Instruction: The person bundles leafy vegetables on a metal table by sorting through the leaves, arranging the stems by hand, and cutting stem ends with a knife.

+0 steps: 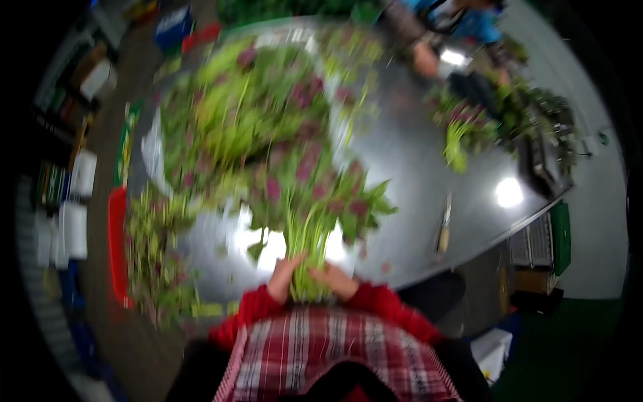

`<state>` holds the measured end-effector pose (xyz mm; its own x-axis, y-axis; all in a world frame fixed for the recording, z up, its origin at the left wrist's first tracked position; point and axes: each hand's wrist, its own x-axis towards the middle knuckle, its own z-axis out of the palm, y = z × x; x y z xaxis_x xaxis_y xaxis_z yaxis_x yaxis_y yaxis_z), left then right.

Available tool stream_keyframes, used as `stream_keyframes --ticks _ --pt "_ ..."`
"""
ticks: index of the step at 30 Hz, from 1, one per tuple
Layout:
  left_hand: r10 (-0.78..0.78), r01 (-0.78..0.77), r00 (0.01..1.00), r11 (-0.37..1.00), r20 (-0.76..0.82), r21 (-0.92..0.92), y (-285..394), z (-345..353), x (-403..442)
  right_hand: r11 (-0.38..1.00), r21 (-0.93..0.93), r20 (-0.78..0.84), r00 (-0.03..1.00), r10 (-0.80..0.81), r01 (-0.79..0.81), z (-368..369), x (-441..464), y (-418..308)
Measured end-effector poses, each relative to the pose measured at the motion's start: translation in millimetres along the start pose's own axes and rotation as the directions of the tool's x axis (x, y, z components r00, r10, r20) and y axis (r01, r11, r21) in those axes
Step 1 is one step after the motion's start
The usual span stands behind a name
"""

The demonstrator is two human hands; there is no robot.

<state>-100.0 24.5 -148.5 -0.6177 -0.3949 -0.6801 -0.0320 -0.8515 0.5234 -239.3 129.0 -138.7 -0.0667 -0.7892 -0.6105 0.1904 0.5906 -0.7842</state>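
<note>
Between my two hands stands a bunch of leafy greens (305,231) with pale green stems and green and purple leaves, at the table's near edge. My left hand (284,276) is wrapped on the left side of the stems, and my right hand (337,281) closes on their right side. The stem ends point toward my checked apron. Just beyond the bunch lies a large heap of similar greens (234,114) on a clear plastic sheet (153,153). A knife (445,224) with a light handle rests to the right. Motion blurs the leaves.
The metal table (395,154) spans the middle. Loose trimmings (157,261) lie at its left edge, beside a red crate (118,244). At the upper right, a co-worker's hand (424,60) is near a small bunch (459,137) and dark leafy stems (549,114).
</note>
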Motion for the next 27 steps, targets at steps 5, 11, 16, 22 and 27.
stream_keyframes --ticks 5,11,16,22,27 --pt "0.014 -0.015 1.000 0.998 0.004 0.058 22 9 -35 0.934 0.353 0.021 0.997 -0.073 0.060 6 -17 -12" --pt "0.011 -0.010 1.000 0.964 0.001 -0.267 20 12 -29 0.954 0.285 0.001 0.995 -0.099 0.094 1 -21 -31" --pt "-0.061 0.060 0.998 0.993 -0.011 -0.102 17 8 -34 0.972 0.236 0.103 0.994 -0.033 0.008 -1 -2 -17" --pt "-0.138 0.134 0.990 0.924 0.015 -0.358 7 -8 -38 0.940 0.342 0.059 0.998 -0.019 -0.002 -3 -13 -18" --pt "-0.164 0.167 0.984 0.985 -0.069 0.048 13 -4 -41 0.877 0.473 0.031 0.997 0.076 -0.082 0 -13 -12"
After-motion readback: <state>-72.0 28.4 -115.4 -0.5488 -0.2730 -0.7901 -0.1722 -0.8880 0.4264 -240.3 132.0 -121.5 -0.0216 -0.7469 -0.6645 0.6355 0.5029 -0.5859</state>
